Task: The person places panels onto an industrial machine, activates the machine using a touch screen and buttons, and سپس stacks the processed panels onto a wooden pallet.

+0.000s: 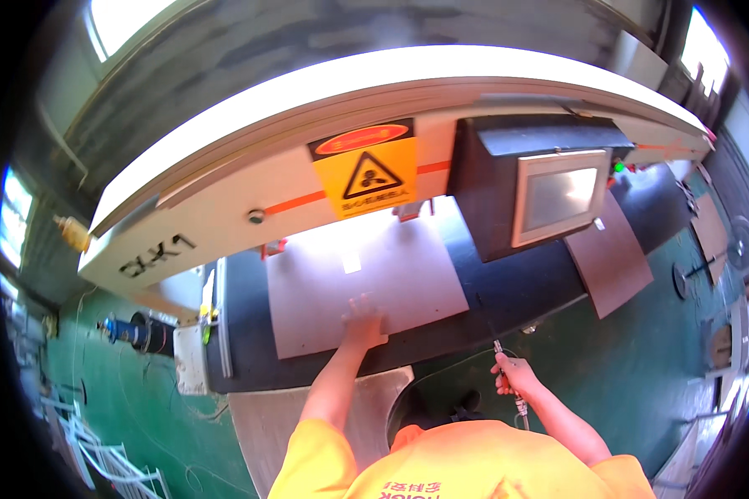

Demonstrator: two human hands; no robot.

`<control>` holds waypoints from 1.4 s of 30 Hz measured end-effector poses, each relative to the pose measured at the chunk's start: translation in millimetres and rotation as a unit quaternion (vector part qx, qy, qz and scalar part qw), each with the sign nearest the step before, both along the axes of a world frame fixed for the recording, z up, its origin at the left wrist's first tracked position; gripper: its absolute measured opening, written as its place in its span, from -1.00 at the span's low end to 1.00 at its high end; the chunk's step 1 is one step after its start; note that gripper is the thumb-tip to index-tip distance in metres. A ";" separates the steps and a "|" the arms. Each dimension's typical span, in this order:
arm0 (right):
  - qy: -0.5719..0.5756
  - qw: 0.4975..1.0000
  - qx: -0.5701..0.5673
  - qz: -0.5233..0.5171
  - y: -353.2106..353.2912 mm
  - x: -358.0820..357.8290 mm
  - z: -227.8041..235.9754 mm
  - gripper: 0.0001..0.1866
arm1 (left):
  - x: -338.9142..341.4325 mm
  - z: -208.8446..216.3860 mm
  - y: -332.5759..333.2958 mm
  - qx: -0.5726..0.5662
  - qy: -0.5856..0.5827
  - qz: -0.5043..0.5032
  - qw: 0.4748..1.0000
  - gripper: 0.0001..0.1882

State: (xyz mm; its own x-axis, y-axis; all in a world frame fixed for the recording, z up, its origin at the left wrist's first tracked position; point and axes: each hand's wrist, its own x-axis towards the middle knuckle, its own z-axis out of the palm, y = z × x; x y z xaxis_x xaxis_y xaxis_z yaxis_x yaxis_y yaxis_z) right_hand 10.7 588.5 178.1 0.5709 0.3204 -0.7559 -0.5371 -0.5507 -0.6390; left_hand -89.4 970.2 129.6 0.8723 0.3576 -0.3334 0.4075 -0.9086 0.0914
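Observation:
My left hand [363, 321] lies flat with spread fingers on a large pale rectangular panel [391, 287], near its front edge. The panel rests on the dark bed [508, 309] of a long machine and runs back under the machine's beam. Off the front edge of the bed, my right hand [515, 376] is closed around an air blow gun [498, 346]. Its thin dark nozzle points up toward the bed, and a metal hose coupling [521, 406] hangs below my fist. A small white label [352, 263] sits on the panel.
The white machine beam [216, 218] spans above the bed, bearing a yellow warning sign [368, 175] and a screen box [560, 198]. Another panel [612, 258] overhangs the bed at right. A metal sheet [308, 420] stands before the bed; a blue motor [125, 331] is at left.

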 end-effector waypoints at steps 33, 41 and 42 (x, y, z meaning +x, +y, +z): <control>-0.053 0.983 0.017 -0.175 -145.7 27.1 29.8 -0.45 | 21.0 7.5 25.2 0.059 0.138 -0.057 0.987 0.20; -0.089 0.930 0.077 -0.347 -213.9 67.4 22.1 -0.46 | 27.1 6.9 14.9 0.035 0.136 -0.026 0.990 0.14; -0.090 0.929 0.096 -0.347 -215.4 72.4 23.3 -0.46 | 18.4 7.3 17.0 0.029 0.131 -0.022 0.991 0.14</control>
